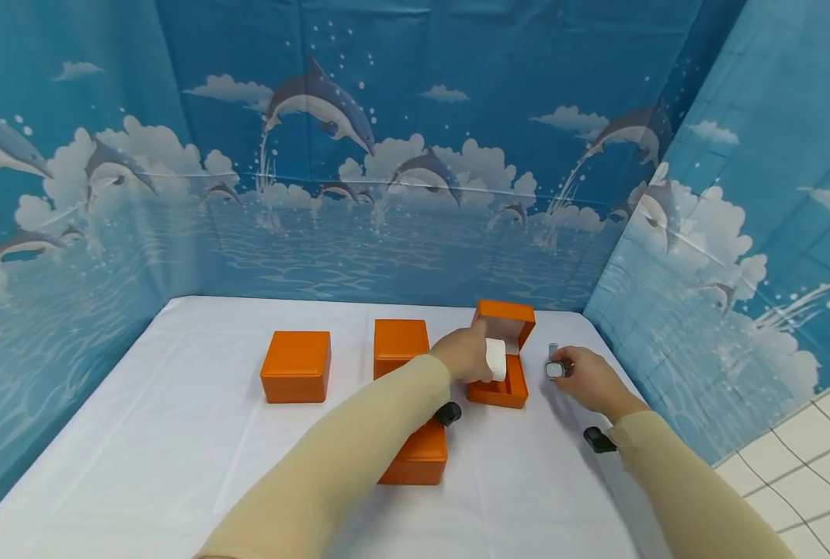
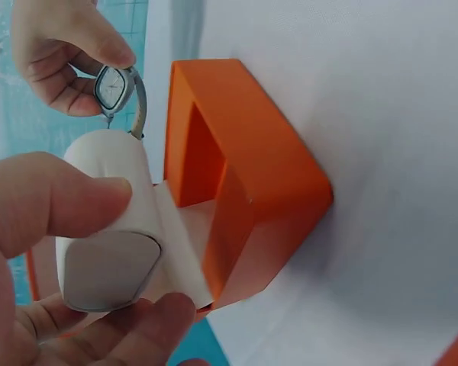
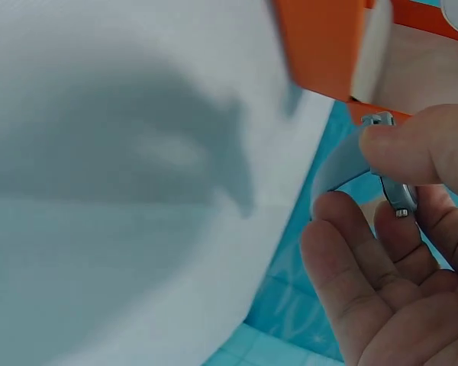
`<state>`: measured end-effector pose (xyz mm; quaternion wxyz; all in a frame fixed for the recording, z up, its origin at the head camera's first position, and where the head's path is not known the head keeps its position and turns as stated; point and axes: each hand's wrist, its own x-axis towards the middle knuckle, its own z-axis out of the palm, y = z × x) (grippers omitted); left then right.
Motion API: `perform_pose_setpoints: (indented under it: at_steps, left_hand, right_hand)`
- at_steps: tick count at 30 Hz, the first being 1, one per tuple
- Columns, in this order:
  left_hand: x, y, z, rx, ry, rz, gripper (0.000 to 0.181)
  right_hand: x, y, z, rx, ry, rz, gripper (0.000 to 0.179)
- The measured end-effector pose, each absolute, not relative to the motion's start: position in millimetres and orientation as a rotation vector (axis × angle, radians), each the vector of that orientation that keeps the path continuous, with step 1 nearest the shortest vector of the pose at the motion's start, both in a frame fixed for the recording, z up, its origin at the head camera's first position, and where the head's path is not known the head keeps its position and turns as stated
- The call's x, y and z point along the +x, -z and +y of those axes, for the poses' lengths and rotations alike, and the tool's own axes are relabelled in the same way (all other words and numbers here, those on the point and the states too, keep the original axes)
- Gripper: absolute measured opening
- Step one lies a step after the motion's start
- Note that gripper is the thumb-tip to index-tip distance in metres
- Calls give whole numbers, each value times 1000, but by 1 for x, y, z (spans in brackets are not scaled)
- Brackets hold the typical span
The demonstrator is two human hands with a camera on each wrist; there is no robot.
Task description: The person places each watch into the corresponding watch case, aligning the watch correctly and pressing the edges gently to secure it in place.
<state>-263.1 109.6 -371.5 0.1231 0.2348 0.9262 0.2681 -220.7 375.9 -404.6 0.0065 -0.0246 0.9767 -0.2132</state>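
My left hand [image 1: 465, 353] grips a white watch cushion [image 2: 111, 179], thumb on top and fingers beneath, over the orange box [image 1: 498, 397] whose lid stands raised. A narrow compartment shows inside that box in the left wrist view. To the right of it, my right hand [image 1: 592, 378] pinches a wristwatch [image 1: 555, 369] between thumb and fingers. The watch has a squarish silver case with a pale dial [image 2: 113, 88] and a light grey-blue strap [image 3: 342, 166]. Its strap curves free of the thumb in the right wrist view.
A closed orange box [image 1: 296, 366] sits at the left on the white tablecloth [image 1: 198, 404]. Another closed box [image 1: 401, 338] stands near the middle, and one more [image 1: 418, 458] lies closer, partly behind my left sleeve. Dolphin-print curtains [image 1: 401, 233] enclose the table's back and sides.
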Motion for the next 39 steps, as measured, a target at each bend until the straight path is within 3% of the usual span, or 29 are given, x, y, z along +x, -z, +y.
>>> perform_pose_setpoints:
  at_steps: [7, 14, 39]
  left_hand:
    - [-261, 362, 97, 755, -811, 2683, 104]
    - [-256, 354, 77, 851, -883, 2683, 89]
    - [-241, 338, -4, 952, -1124, 2625, 79]
  right_hand:
    - [-215, 391, 374, -90, 767, 3054, 39]
    - [-207, 374, 364, -111, 837, 3087, 40]
    - [-181, 316, 265, -308, 897, 3139, 38]
